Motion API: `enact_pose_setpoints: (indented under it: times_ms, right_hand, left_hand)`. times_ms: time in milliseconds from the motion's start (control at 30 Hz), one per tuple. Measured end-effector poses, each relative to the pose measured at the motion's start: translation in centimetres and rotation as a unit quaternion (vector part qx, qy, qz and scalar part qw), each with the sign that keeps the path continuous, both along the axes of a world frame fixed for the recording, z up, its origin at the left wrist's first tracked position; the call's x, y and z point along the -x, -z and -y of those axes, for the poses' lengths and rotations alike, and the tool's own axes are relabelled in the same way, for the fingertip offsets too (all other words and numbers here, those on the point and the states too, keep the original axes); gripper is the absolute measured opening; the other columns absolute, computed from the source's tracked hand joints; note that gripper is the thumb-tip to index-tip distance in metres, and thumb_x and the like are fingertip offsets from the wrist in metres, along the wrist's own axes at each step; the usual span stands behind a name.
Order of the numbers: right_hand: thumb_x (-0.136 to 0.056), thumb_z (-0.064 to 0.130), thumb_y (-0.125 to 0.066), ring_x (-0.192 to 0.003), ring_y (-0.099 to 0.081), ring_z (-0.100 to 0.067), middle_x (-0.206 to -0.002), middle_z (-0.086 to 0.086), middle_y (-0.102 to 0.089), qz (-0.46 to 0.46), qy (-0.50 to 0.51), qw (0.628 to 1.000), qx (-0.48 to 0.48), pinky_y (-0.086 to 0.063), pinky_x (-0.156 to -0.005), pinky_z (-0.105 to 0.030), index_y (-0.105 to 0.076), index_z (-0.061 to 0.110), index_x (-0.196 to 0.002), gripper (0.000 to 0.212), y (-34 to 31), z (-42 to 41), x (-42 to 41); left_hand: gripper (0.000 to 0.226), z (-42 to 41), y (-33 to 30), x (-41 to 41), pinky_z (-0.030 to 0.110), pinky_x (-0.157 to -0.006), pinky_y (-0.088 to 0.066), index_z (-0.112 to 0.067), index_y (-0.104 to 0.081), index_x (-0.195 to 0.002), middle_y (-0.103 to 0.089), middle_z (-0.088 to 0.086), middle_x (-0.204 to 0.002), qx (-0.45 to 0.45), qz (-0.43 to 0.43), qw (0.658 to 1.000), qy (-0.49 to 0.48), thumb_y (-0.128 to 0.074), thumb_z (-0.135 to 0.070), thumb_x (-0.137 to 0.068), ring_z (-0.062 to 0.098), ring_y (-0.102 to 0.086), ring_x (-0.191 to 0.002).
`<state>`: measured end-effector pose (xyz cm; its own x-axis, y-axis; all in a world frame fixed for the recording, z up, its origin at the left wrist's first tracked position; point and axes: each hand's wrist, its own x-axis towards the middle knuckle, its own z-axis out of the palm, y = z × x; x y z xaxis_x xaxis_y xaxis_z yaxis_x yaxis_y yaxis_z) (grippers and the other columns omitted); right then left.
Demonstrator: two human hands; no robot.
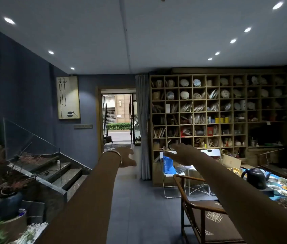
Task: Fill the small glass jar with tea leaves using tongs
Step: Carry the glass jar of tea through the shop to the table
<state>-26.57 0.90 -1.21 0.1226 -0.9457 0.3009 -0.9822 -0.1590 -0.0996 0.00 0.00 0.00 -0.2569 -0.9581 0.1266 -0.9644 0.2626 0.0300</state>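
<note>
Reaching forward, left hand [126,156] and right hand [183,155] hold nothing.

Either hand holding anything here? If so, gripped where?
Nothing held. The left hand and the right hand are both stretched out in the air, fingers loosely spread, touching nothing. No tongs or jar in view.

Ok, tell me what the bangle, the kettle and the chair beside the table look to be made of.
Bangle on the left wrist: probably metal, gold-toned, with a polished glint.
Kettle: dark and matte, possibly cast iron or dark ceramic; too dim to say.
Chair: brown wood with a smooth sheen on its curved rail, with a brown fabric cushion carrying a pale pattern.
</note>
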Motion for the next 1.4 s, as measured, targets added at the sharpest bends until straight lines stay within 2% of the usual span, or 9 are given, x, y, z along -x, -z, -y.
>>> enact_pose_setpoints:
  times_ms: [167, 333, 500, 600, 1000, 1167, 1400]
  right_hand:
    - [-0.084, 0.071, -0.038, -0.128, -0.043, -0.033, -0.146, -0.014, -0.040, 0.001, -0.012, 1.000, 0.021, -0.038, -0.104, -0.049, -0.030, 0.023, -0.145, 0.077, -0.4, 2.2, -1.1]
    - [-0.084, 0.072, -0.038, -0.130, -0.039, -0.039, -0.149, -0.016, -0.033, -0.013, 0.022, 1.000, 0.016, -0.038, -0.103, -0.050, -0.025, 0.026, -0.146, 0.079, 0.3, 6.1, -0.4]
    - [-0.084, 0.072, -0.039, -0.122, -0.048, -0.035, -0.145, -0.016, -0.038, -0.015, 0.031, 0.999, 0.014, -0.044, -0.098, -0.046, -0.028, 0.025, -0.145, 0.077, 1.4, 12.3, 1.4]
    - [-0.084, 0.070, -0.040, -0.119, -0.050, -0.034, -0.143, -0.016, -0.041, -0.005, 0.033, 0.999, 0.009, -0.045, -0.096, -0.044, -0.031, 0.026, -0.143, 0.074, 1.9, 17.5, 3.1]
    - [-0.085, 0.069, -0.042, -0.129, -0.043, -0.033, -0.147, -0.012, -0.038, 0.003, 0.032, 0.999, 0.029, -0.039, -0.102, -0.047, -0.027, 0.025, -0.145, 0.077, -1.1, 41.2, 9.1]
    - [-0.085, 0.072, -0.037, -0.124, -0.047, -0.034, -0.144, -0.013, -0.041, -0.009, 0.051, 0.998, 0.020, -0.039, -0.101, -0.048, -0.023, 0.027, -0.147, 0.078, -0.1, 50.3, 10.6]
    - [-0.085, 0.069, -0.041, -0.112, -0.055, -0.031, -0.132, -0.012, -0.054, 0.005, 0.059, 0.998, 0.027, -0.044, -0.094, -0.043, -0.035, 0.026, -0.139, 0.070, 0.9, 63.2, 12.2]
  left_hand:
    - [0.074, 2.8, 0.5, -1.7, 0.043, -0.111, -0.035, -0.028, -0.034, -0.146, -0.037, 0.002, -0.153, 0.007, -0.001, 1.000, -0.003, -0.059, -0.058, -0.084, 0.023, -0.040, -0.137]
    - [0.069, 7.2, 1.2, -0.4, 0.040, -0.111, -0.032, -0.028, -0.035, -0.145, -0.036, 0.001, -0.153, 0.007, -0.004, 1.000, 0.011, -0.054, -0.058, -0.087, 0.023, -0.036, -0.138]
    - [0.064, 13.7, 1.7, 2.0, 0.039, -0.112, -0.029, -0.029, -0.033, -0.147, -0.031, 0.000, -0.156, 0.007, 0.003, 1.000, 0.020, -0.046, -0.058, -0.091, 0.022, -0.031, -0.142]
    - [0.063, 18.8, 2.0, 3.7, 0.038, -0.111, -0.030, -0.028, -0.033, -0.147, -0.030, -0.001, -0.156, 0.010, 0.001, 1.000, 0.023, -0.046, -0.056, -0.092, 0.022, -0.032, -0.141]
    - [0.057, 41.9, 0.8, 12.5, 0.038, -0.109, -0.033, -0.024, -0.038, -0.145, -0.038, 0.005, -0.152, 0.019, -0.031, 0.998, 0.058, -0.049, -0.047, -0.094, 0.024, -0.036, -0.138]
    - [0.054, 51.5, 0.8, 13.9, 0.036, -0.104, -0.036, -0.025, -0.041, -0.142, -0.044, 0.004, -0.146, 0.024, -0.036, 0.997, 0.058, -0.051, -0.046, -0.093, 0.023, -0.042, -0.133]
    - [0.051, 65.9, 1.5, 14.9, 0.034, -0.098, -0.039, -0.023, -0.043, -0.140, -0.052, 0.006, -0.140, 0.021, -0.022, 0.996, 0.086, -0.049, -0.044, -0.094, 0.024, -0.050, -0.125]
